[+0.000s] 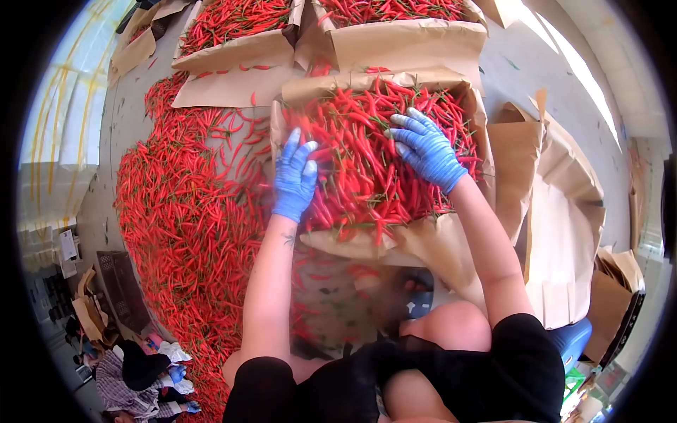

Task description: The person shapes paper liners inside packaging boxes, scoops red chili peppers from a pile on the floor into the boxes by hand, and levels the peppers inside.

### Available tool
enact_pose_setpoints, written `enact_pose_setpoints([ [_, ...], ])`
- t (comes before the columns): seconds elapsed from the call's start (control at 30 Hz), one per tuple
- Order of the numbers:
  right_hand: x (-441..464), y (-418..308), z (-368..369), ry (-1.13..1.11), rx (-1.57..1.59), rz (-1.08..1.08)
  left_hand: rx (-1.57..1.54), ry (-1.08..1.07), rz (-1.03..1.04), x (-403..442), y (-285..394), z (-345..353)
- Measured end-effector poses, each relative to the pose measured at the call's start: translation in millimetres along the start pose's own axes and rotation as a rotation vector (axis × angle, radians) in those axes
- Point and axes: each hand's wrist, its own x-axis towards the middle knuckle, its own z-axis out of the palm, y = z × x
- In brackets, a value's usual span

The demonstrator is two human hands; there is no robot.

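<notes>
Red chili peppers (367,158) with green stems fill a paper-lined box (485,134) in front of me. My left hand (295,180), in a blue glove, is at the box's left side, its fingers apart beside the peppers. On top of the peppers, toward the right, lies my right hand (429,149), also blue-gloved, with its fingers stretched out. I see no pepper gripped in either hand. The peppers near my left hand are blurred. Brown paper lining (430,247) folds out over the near edge of the box.
A large heap of red chilies (190,204) covers the floor to the left. Filled boxes of chilies (236,27) stand at the far side. An upright paper-lined box (564,225) is at the right. Another person (137,381) works at the lower left.
</notes>
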Motion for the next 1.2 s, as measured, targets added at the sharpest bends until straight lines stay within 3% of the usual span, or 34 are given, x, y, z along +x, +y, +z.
enact_pose_setpoints([
  [0.07, 6.5, -1.9, -5.2, -0.03, 0.017, 0.029, -0.006, 0.032, -0.004, -1.7, -3.1, 2.4],
  [0.1, 10.2, -3.6, -7.6, -0.063, 0.036, 0.06, -0.218, 0.01, -0.113, -2.5, -5.5, 3.1],
  [0.13, 15.9, -14.3, -10.9, 0.042, -0.079, 0.081, -0.429, -0.016, -0.226, -5.1, -6.1, 1.3],
  [0.17, 21.2, -26.2, -14.6, 0.041, -0.074, 0.079, -0.424, -0.015, -0.229, -5.1, -8.5, -0.2],
  [0.23, 31.5, -62.2, -25.8, 0.178, 0.033, 0.078, -0.846, 0.013, -0.4, -4.7, -8.1, -6.5],
  [0.3, 40.8, -95.7, -26.8, -0.109, 0.207, 0.058, -0.941, 0.019, -0.491, -0.1, 0.1, -15.6],
  [0.37, 47.0, -114.3, -6.9, -0.213, 0.078, 0.009, -0.97, 0.006, -0.526, 5.1, 12.1, -22.6],
  [0.43, 48.3, -116.5, 19.0, -0.215, -0.045, 0.019, -0.97, 0.078, -0.564, 4.9, 12.6, -19.8],
  [0.53, 49.5, -114.2, 34.1, -0.246, -0.203, 0.053, -0.62, 0.009, -0.34, -0.1, 3.4, -16.8],
  [0.57, 48.5, -111.8, 34.0, -0.278, -0.239, 0.075, -0.63, 0.006, -0.333, -4.2, 4.8, -14.1],
  [0.63, 45.6, -109.4, 32.6, -0.23, -0.155, 0.117, -0.194, 0.072, -0.299, -4.0, 25.4, -20.6],
  [0.7, 38.7, -114.6, 31.2, 0.248, 0.425, 0.135, -0.178, 0.08, -0.345, -8.1, 42.8, -27.6],
  [0.77, 35.5, -131.5, 1.5, 0.354, 0.414, 0.104, -0.086, 0.067, -0.279, -18.6, 48.3, -28.7],
  [0.83, 17.9, -141.1, -21.7, -0.013, 0.431, -0.141, 0.041, 0.042, -0.138, -28.7, 47.1, -30.3],
  [0.9, -9.1, -157.4, -29.6, -0.496, 0.133, -0.168, 0.234, 0.063, 0.046, -35.2, 45.1, -30.5],
  [0.93, -15.4, -157.0, -32.7, -0.497, 0.133, -0.165, 0.327, -0.022, 0.103, -37.7, 50.4, -31.8],
  [0.97, -21.8, -155.9, -35.4, -0.673, 0.184, -0.096, 0.419, -0.111, 0.158, -40.5, 56.0, -31.5],
  [1.0, -28.2, -155.2, -37.7, -0.852, 0.238, -0.023, 0.461, -0.248, 0.099, -39.5, 59.7, -26.7],
  [1.03, -30.7, -155.6, -42.0, -0.863, 0.248, -0.014, 0.479, -0.271, 0.081, -39.8, 53.5, -17.8],
  [1.1, -33.4, -155.1, -52.7, -1.322, 0.214, 0.062, 0.433, -0.216, 0.158, -34.0, 32.6, -8.2],
  [1.17, -46.3, -139.4, -61.9, -1.277, 0.344, 0.088, 0.47, -0.216, 0.165, -25.6, 26.7, -6.0],
  [1.2, -40.5, -133.1, -70.2, -1.059, 0.326, 0.103, 0.503, -0.229, 0.166, -22.7, 24.0, -7.7],
])
